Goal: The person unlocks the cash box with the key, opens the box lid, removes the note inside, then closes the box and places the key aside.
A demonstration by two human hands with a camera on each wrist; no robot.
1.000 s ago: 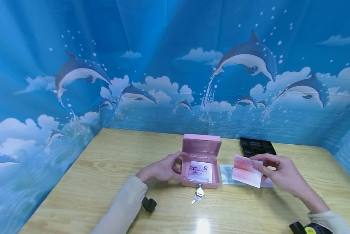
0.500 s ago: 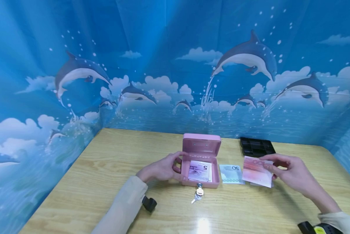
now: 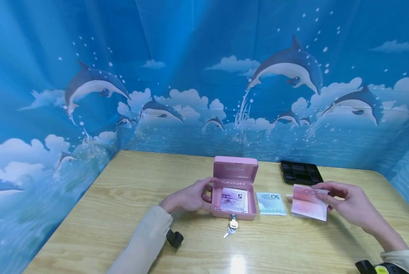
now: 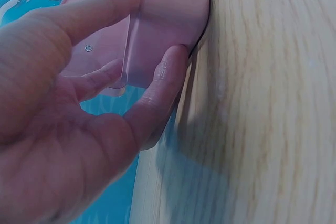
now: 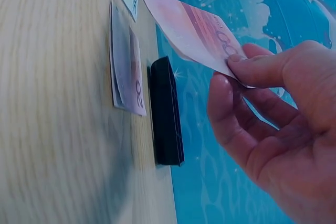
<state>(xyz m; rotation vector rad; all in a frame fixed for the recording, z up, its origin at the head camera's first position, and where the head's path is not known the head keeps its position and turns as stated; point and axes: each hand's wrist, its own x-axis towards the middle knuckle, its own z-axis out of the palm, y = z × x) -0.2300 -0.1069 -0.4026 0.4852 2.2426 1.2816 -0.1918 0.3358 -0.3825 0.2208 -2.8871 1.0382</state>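
Observation:
My left hand holds the left side of an open pink cash box, thumb near the front corner, a finger at the rear corner. Inside the box lie purple banknotes marked 5. My right hand pinches a reddish banknote between thumb and fingers, raised above the table. In the right wrist view, a folded banknote marked 20 lies below it; the head view mostly hides that one. To the box's right rests a pale green banknote marked 50.
A key sits in the lock at the box's front, with a second key hanging from it onto the table. A black compartment tray lies at the back right, near the dolphin backdrop. The table is wooden.
My right hand has moved rightward with the reddish banknote, uncovering the 50 banknote on the table. The left hand and the cash box have stayed in place.

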